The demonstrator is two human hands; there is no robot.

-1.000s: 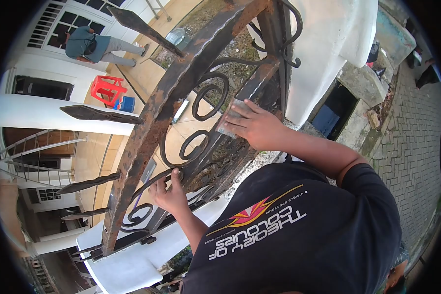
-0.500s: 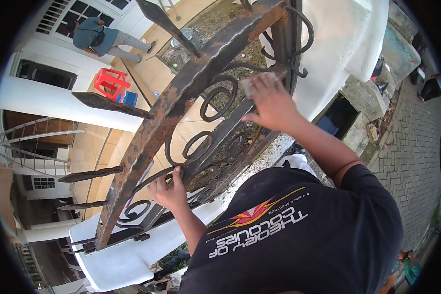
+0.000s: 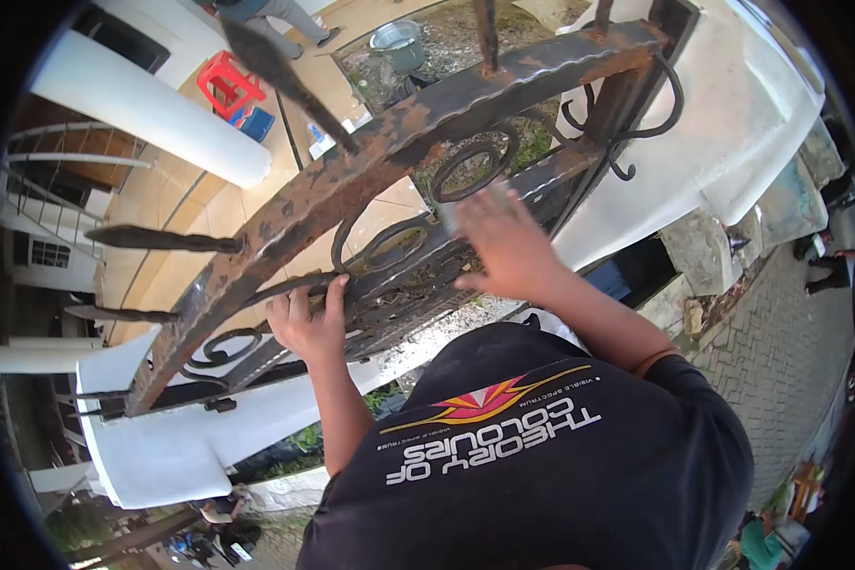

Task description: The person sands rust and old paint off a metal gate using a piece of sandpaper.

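A rusty wrought-iron fence panel (image 3: 285,204) with an arched top bar, pointed spikes and curled scrolls stands in front of me. My left hand (image 3: 309,318) is closed around a curved scroll bar on the left, its thumb over the top. My right hand (image 3: 505,237) presses a small greyish piece of sandpaper (image 3: 449,217) flat against the lower rail (image 3: 551,180), just below an oval scroll (image 3: 475,171). Motion blurs the fingers, and they cover most of the sheet.
White masonry (image 3: 722,123) flanks the panel on the right. Beyond it are a metal bucket (image 3: 397,46), a red plastic stool (image 3: 228,85), a blue box (image 3: 254,123), a white column (image 3: 152,109) and a person's legs (image 3: 290,21). Paving (image 3: 760,294) runs along the right.
My right hand has slid along the rail with the sandpaper, away from the right post. My left hand keeps its hold on the scroll bar. The whole view has shifted.
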